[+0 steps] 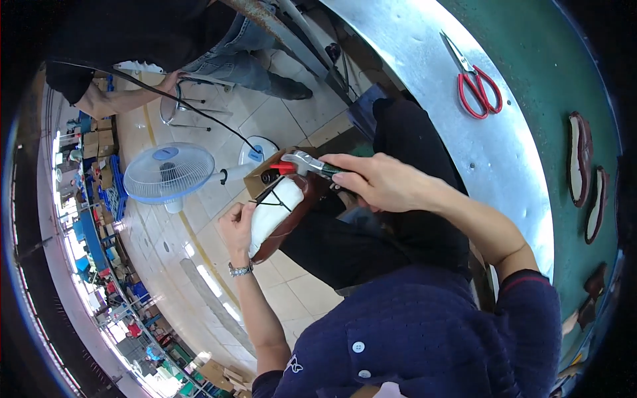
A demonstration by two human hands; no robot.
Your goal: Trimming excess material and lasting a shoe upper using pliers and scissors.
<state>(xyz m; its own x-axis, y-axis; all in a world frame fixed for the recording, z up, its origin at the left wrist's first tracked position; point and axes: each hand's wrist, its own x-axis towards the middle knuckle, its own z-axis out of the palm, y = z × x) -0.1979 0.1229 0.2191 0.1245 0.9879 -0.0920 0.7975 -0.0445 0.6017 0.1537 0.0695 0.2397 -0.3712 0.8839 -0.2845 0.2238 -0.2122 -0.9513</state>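
Observation:
A brown leather shoe upper (302, 212) with a white sole side (271, 222) facing up is tilted above my lap. Thin black cord or strap (273, 199) crosses the white face. At its left edge, my left hand (237, 229) grips the shoe, with the fingers partly hidden. Metal pliers (306, 162) are closed in my right hand (378, 180), and their head meets the shoe's far end. What the jaws pinch is too small to make out. A red piece (285, 167) shows beside the pliers' head.
Red-handled scissors (479, 89) lie on the metal tabletop (424, 46) at right. More brown shoe pieces (580, 159) rest on the green belt (551, 86). A fan (169, 174) and a cardboard box (255, 180) stand ahead. Another person (133, 40) is at far left.

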